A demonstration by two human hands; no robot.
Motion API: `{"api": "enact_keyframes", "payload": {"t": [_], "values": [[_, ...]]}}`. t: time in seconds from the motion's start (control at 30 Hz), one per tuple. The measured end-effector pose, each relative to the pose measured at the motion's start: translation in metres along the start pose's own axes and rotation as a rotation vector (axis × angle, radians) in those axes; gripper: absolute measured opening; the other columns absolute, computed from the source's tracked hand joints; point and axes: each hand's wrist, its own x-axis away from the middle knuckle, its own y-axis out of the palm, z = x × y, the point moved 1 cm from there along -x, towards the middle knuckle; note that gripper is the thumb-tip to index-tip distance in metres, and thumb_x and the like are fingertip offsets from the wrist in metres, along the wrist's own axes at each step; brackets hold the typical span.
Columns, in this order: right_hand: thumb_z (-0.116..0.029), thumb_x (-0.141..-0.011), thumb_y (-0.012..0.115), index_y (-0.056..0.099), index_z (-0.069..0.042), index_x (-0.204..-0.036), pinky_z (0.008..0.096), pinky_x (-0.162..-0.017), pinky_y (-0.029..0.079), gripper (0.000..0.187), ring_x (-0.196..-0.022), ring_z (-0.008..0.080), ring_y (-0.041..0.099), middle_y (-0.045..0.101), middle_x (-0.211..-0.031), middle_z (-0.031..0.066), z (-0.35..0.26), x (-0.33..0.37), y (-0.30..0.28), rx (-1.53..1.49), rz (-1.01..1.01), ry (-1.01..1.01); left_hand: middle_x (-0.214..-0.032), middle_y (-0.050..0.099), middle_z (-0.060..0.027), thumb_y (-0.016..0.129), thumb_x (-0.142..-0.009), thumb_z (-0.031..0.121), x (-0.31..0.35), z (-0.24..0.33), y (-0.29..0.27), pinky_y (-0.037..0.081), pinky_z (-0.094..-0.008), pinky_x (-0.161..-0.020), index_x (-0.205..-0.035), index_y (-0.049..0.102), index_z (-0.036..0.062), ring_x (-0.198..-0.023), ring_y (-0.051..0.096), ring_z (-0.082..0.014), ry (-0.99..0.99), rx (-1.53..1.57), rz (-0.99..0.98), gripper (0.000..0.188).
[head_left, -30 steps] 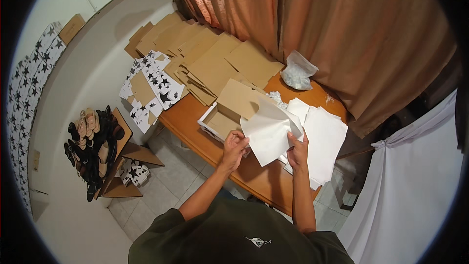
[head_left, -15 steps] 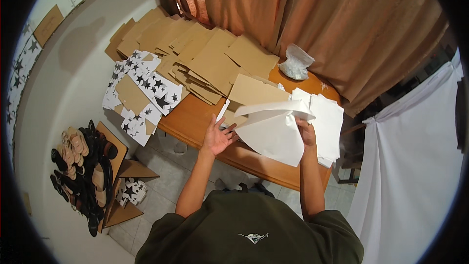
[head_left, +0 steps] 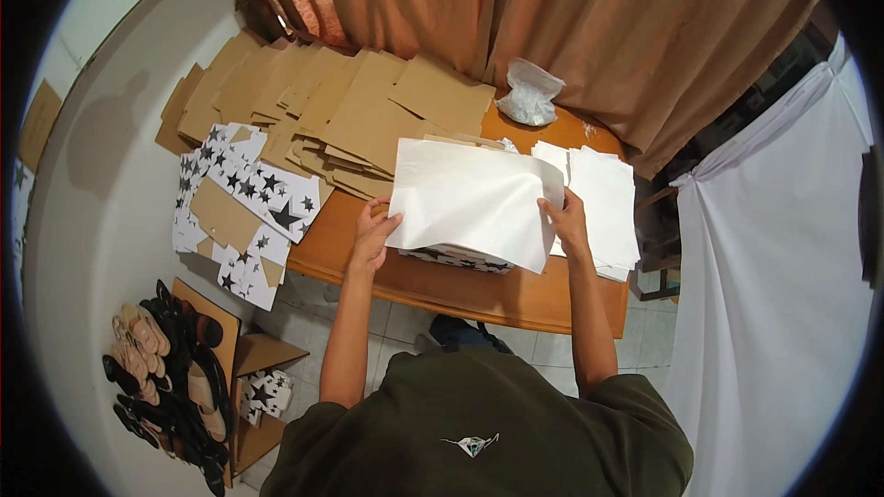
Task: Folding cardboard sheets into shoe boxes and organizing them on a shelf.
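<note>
Below the brown curtain (head_left: 571, 18): I see a wooden table (head_left: 529, 302) on a pale tiled floor (head_left: 396, 320), with a white cloth (head_left: 764, 294) hanging to the right.
Left hand (head_left: 372, 235): partly curled, pinching the left edge of a white sheet (head_left: 470, 189), thumb on top.
Right hand (head_left: 566, 221): closed on the sheet's right edge, thumb pressing a crease into it.
White sheet: spread between both hands above a star-patterned box (head_left: 449, 260), hiding most of it; only the near side shows.
Right of the box: a paper stack (head_left: 606, 212); farther back, a clear plastic bag (head_left: 531, 97).
Far left: overlapping cardboard pieces (head_left: 359, 120), star-printed flats (head_left: 287, 202) nearer.
Near left: shoes (head_left: 207, 391) crowd a brown board.
</note>
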Motion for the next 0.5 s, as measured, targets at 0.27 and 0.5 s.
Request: {"api": "enact_keyframes", "payload": {"t": [0.27,0.5], "values": [[-0.012,-0.083,0.077,0.059,0.005,-0.127,0.0408,-0.091,0.053,0.051,-0.104,0.0386,0.069,0.070,-0.112,0.0273,0.078,-0.029,0.014,0.376,0.148,-0.036,-0.091,0.063,-0.0066,0.071,-0.083,-0.007,-0.026,-0.008,-0.008,0.051,-0.0236,-0.067,-0.146,0.036,0.0090,-0.077,0.061,-0.0106,0.056,-0.584,0.095,0.074],[-0.013,-0.086,0.076,0.056,0.001,-0.132,0.0451,-0.099,0.048,0.052,-0.117,0.0421,0.060,0.062,-0.127,0.0273,0.068,-0.012,0.043,0.481,0.196,0.011,-0.102,0.064,-0.0145,0.075,-0.085,0.005,-0.020,-0.014,-0.009,0.053,-0.0395,-0.081,-0.139,0.047,0.0049,-0.090,0.063,-0.0265,0.387,-1.264,0.216,0.060]]}}
